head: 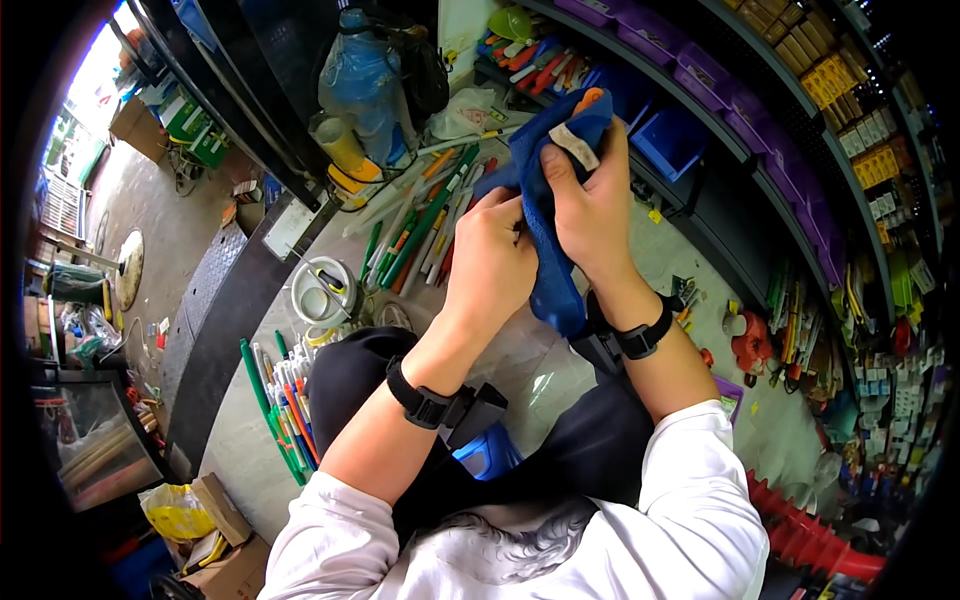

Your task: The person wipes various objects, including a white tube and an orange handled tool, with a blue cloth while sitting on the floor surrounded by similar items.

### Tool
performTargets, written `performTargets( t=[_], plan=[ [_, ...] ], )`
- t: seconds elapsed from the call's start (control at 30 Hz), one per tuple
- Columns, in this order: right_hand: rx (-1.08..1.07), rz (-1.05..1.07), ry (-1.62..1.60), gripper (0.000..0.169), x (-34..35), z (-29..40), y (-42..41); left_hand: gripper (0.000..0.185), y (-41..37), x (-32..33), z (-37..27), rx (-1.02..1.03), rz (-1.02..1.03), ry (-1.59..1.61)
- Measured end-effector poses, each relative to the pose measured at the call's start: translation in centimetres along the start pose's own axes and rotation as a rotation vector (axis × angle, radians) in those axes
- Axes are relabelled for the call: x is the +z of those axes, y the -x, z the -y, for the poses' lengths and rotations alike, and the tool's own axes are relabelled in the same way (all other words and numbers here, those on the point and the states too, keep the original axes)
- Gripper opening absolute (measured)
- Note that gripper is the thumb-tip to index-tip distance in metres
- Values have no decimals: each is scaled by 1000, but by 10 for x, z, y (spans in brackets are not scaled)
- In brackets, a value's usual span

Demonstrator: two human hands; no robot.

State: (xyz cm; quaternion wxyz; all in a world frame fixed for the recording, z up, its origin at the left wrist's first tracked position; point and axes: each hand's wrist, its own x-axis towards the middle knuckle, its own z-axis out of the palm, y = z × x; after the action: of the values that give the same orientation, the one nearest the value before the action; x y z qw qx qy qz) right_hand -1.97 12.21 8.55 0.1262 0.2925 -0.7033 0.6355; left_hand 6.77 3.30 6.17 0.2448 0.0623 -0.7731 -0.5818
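In the head view a blue cloth [551, 225] with a pale tag is held up between both of my hands. My left hand [491, 259] grips its left side, fingers curled into the fabric. Higher up, my right hand [592, 187] pinches it with the thumb beside the tag, and an orange tip [591, 97] pokes out at the cloth's top; what the cloth covers there is hidden. Beyond the hands, a pile of long green, white and orange sticks or tubes [431, 217] lies on the floor. A black strap with a device sits on each wrist.
A white tub [322, 291] with a yellow-and-black handled tool on it stands left of my hands. Nearer my knee is a bundle of slim tubes [281, 405]. Shelving with purple bins [701, 75] and a blue bin [667, 142] curves along the right. A plastic-wrapped blue bottle [364, 90] stands behind.
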Motion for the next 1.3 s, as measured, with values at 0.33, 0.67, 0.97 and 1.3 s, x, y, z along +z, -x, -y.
performTargets(
  t=[0.33, 0.67, 0.97, 1.3],
  plan=[
    [467, -60, -88, 46, -7, 12, -4, 18, 26, 30, -14, -81, -190, 13],
    [272, 95, -484, 32, -9, 22, 11, 72, 6, 18, 9, 41, 112, 350],
    [103, 44, -207, 15, -29, -14, 7, 43, 14, 40, 9, -209, 18, 227],
    [-334, 233, 521, 34, -67, 39, -14, 64, 18, 44, -5, -379, 92, 318]
  ],
)
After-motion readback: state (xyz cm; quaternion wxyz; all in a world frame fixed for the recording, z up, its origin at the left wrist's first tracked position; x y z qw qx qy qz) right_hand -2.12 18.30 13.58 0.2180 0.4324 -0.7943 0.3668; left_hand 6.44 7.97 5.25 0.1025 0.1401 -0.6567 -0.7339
